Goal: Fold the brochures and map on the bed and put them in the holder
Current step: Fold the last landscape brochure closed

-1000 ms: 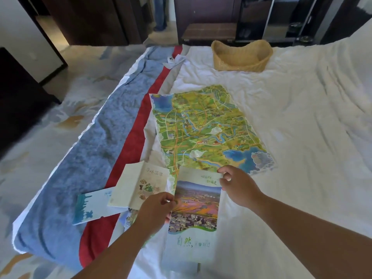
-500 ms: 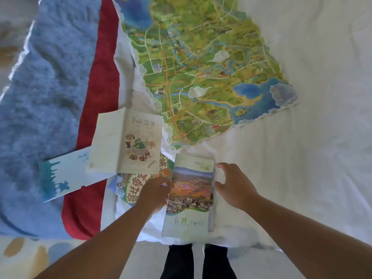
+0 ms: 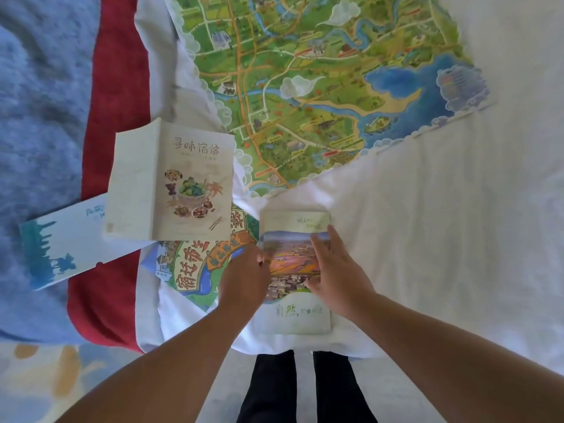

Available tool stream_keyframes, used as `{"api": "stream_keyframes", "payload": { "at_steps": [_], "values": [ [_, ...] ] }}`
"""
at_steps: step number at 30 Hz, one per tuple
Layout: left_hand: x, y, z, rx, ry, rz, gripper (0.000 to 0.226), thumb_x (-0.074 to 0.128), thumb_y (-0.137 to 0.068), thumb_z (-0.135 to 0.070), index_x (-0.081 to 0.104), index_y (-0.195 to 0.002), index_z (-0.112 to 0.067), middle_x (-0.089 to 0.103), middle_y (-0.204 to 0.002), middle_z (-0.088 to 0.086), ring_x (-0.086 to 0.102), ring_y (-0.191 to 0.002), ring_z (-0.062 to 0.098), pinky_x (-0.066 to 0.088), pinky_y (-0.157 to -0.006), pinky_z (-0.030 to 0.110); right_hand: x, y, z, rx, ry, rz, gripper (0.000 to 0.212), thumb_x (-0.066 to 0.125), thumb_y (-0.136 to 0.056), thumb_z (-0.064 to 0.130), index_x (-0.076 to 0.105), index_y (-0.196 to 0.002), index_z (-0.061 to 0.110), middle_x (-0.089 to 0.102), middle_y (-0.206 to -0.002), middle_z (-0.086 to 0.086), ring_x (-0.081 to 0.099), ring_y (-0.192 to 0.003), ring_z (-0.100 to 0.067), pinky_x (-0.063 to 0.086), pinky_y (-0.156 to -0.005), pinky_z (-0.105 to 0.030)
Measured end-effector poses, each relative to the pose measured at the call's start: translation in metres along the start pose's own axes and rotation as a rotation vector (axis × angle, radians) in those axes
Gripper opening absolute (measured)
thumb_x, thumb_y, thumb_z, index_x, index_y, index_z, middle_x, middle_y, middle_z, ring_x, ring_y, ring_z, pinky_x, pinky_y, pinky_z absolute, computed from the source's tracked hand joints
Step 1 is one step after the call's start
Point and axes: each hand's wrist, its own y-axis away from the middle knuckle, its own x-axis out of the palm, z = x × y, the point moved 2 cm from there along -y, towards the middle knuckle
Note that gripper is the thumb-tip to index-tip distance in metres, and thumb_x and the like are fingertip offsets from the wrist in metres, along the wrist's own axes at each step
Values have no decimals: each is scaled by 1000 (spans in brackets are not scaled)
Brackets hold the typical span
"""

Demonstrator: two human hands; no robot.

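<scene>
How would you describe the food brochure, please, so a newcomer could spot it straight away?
Start at the big illustrated map on the white bed. Beside its near-left edge lies a cream brochure, partly opened. Only it pictures bowls of food and chopsticks.

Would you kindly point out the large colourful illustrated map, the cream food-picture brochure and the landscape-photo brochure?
Large colourful illustrated map (image 3: 320, 87): head view, green central area.
Cream food-picture brochure (image 3: 195, 166): head view, front cover.
Landscape-photo brochure (image 3: 294, 320): head view, pale lower band.
</scene>
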Motion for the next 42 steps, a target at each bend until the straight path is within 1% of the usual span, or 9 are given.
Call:
{"api": "stream_keyframes", "payload": {
  "at_steps": [4, 11, 15, 20, 23, 28, 32, 35, 42],
  "values": [
    [0, 7, 0, 124, -115, -3, 30, 53, -96, -24, 42, -123, -16, 54, -115, 6, 57, -101, 28, 50, -74, 39, 5, -1, 5, -13, 5, -29, 84, 65, -91, 27, 10, -155, 25, -22, -161, -4, 28, -145, -22, 49, -97, -33],
    [3, 12, -9, 259, -374, -38, 60, 54, -85, -10, 32, -141, -14, 36, -135, 8, 40, -121, 28, 46, -86, 34, 12, -4, 8, -10, 88, -36, 83, 63, -93, 25, 9, -156, 21, -23, -160, -10, 18, -148, -24, 46, -101, -33],
    [12, -8, -25, 497, -513, 16, 75, 54, -87, -12, 17, -153, -11, 10, -159, 15, 7, -147, 33, 18, -118, 40, 16, -9, 4, -78, 187, -58, 78, 58, -95, 18, 9, -155, 15, -18, -162, -9, -6, -151, -24, 42, -106, -34],
    [27, -19, -29, 546, -660, 81, 69, 45, -99, -24, 5, -153, -8, -9, -161, 19, -11, -148, 35, 0, -121, 43, 23, -14, -1, -108, 241, -41, 86, 64, -91, 24, 7, -154, 11, -9, -163, -13, -5, -151, -28, 17, -120, -34],
    [37, 10, -17, 593, -627, 117, 63, 38, -96, -10, 11, -153, -2, -2, -159, 27, -2, -148, 40, 6, -122, 46, 24, -18, -2, -102, 225, -51, 80, 61, -93, 23, 9, -154, 11, -7, -163, -13, -2, -151, -28, 23, -118, -33],
    [47, 76, 20, 537, -629, 289, 81, 87, -54, -24, 62, -130, -11, 52, -138, 25, 51, -128, 36, 52, -96, 37, 24, -17, 1, -93, 273, -18, 86, 62, -93, 20, 3, -155, 9, -13, -162, -14, -6, -151, -30, 27, -116, -35],
    [52, 87, 35, 538, -633, 386, 66, 49, -98, -27, 17, -154, -13, -9, -160, 23, -9, -148, 39, 13, -119, 44, 22, -15, 6, -80, 286, -6, 88, 63, -91, 16, 3, -155, 10, -14, -162, -13, -7, -151, -30, 32, -114, -36],
    [44, 71, 25, 511, -557, 279, 58, 38, -100, -31, 21, -152, -11, 4, -161, 19, 2, -149, 33, 12, -120, 41, 20, -14, 7, -58, 244, -38, 82, 61, -91, 18, 10, -155, 14, -13, -162, -10, -5, -150, -30, 43, -104, -36],
    [38, 51, 13, 399, -485, 248, 76, 40, -93, -7, -5, -154, -7, -27, -157, 20, -18, -147, 33, 22, -118, 36, 27, 6, 8, -78, 163, -30, 82, 66, -89, 35, 15, -152, 22, -16, -161, -5, -3, -150, -26, 44, -106, -34]
  ]
}}
